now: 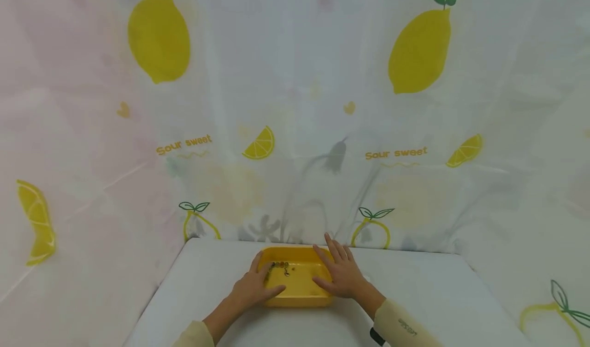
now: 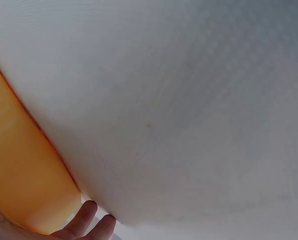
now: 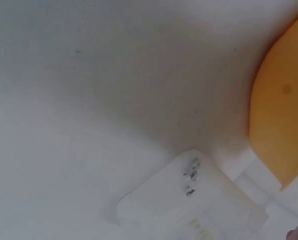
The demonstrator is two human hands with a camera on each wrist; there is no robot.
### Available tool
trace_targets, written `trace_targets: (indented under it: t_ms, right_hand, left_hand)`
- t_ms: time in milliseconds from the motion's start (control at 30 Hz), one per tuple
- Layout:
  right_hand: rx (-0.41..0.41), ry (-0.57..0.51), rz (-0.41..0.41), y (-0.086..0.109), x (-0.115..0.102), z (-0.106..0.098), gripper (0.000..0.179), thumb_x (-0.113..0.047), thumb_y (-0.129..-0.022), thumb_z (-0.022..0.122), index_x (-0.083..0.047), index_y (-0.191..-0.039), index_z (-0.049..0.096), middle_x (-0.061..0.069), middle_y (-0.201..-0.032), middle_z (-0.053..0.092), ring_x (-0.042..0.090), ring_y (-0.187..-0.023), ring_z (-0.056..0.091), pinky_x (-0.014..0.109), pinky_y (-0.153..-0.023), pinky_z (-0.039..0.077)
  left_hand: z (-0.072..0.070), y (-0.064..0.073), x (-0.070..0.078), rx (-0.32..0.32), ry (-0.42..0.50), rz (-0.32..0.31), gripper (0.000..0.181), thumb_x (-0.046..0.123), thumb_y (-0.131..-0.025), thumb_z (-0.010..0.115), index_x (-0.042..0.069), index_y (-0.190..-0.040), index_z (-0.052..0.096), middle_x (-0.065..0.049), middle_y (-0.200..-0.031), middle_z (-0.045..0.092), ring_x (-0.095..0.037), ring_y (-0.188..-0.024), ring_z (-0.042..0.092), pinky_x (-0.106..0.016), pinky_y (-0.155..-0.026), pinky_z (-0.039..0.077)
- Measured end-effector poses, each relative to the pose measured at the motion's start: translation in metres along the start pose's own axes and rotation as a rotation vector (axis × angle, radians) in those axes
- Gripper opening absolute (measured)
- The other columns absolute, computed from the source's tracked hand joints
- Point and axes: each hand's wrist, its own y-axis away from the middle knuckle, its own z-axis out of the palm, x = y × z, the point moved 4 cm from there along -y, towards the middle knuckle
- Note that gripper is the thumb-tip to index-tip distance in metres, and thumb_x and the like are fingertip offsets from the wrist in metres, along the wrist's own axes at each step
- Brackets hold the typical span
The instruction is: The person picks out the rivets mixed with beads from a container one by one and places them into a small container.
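Note:
A shallow yellow tray (image 1: 301, 302) stands on the white table between my two hands. My left hand (image 1: 251, 288) lies along its left side with the fingers extended and the thumb over the front left corner. In the left wrist view, two fingertips (image 2: 86, 217) reach past the tray's outer wall (image 2: 28, 170). My right hand (image 1: 343, 275) is at the tray's right side, fingers spread and thumb reaching over the inside. Within the tray, a string of small dark and coloured beads (image 1: 281, 264) lies near the back left, partly hidden by my left fingers.
To the tray's right, a pale flat container (image 3: 159, 200) with several small silvery pieces (image 3: 192, 175) lies on the table (image 3: 78, 150); in the head view it is mostly hidden behind my right hand. A lemon-printed sheet (image 1: 295, 131) hangs behind the table and along its sides.

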Motion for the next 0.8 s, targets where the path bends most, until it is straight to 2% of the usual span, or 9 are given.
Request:
trace_targets:
  t_ms: [233,400,500,633,800]
  right_hand:
    - [-0.001,0.031,0.025,-0.011,-0.004,0.007,0.074,-0.061,-0.087,0.044,-0.028,-0.148,0.018,0.012,-0.156,0.004,0.034,-0.138,0.023,0.058,-0.105,0.023]
    - [-0.046,-0.041,0.065,-0.015,-0.011,0.013,0.072,-0.060,-0.088,0.043,-0.029,-0.148,0.017,0.011,-0.156,0.000,0.034,-0.140,0.017,0.059,-0.107,0.018]
    - [-0.044,-0.074,0.068,-0.018,-0.019,0.014,0.071,-0.060,-0.089,0.042,-0.027,-0.148,0.019,0.012,-0.156,0.000,0.036,-0.140,0.015,0.060,-0.106,0.017]
    - [-0.024,-0.071,0.060,-0.024,-0.027,0.020,0.071,-0.059,-0.089,0.043,-0.026,-0.147,0.021,0.012,-0.156,0.000,0.037,-0.141,0.012,0.061,-0.106,0.018]
    - [-0.047,-0.041,0.078,-0.028,-0.029,0.031,0.072,-0.061,-0.089,0.040,-0.029,-0.148,0.015,0.010,-0.156,-0.004,0.034,-0.142,0.007,0.059,-0.107,0.016]
  left_hand:
    - [0.003,-0.005,-0.003,-0.004,0.005,-0.012,0.088,0.074,-0.073,0.051,0.015,-0.137,0.044,-0.011,-0.154,0.012,-0.036,-0.096,0.059,-0.054,-0.069,0.048]
    - [0.003,-0.004,-0.002,-0.004,0.010,-0.015,0.087,0.073,-0.074,0.052,0.014,-0.137,0.045,-0.013,-0.153,0.013,-0.035,-0.093,0.060,-0.051,-0.068,0.049]
    - [0.002,-0.003,-0.001,-0.005,0.008,-0.017,0.086,0.072,-0.074,0.052,0.013,-0.136,0.045,-0.014,-0.153,0.014,-0.035,-0.093,0.060,-0.050,-0.067,0.049]
    - [0.001,-0.001,-0.001,0.005,0.004,-0.014,0.084,0.070,-0.075,0.053,0.012,-0.135,0.046,-0.014,-0.153,0.015,-0.035,-0.096,0.059,-0.048,-0.063,0.049]
    - [0.003,-0.003,0.000,0.018,0.008,0.001,0.082,0.069,-0.076,0.053,0.013,-0.135,0.047,-0.014,-0.153,0.016,-0.036,-0.099,0.058,-0.050,-0.064,0.049]
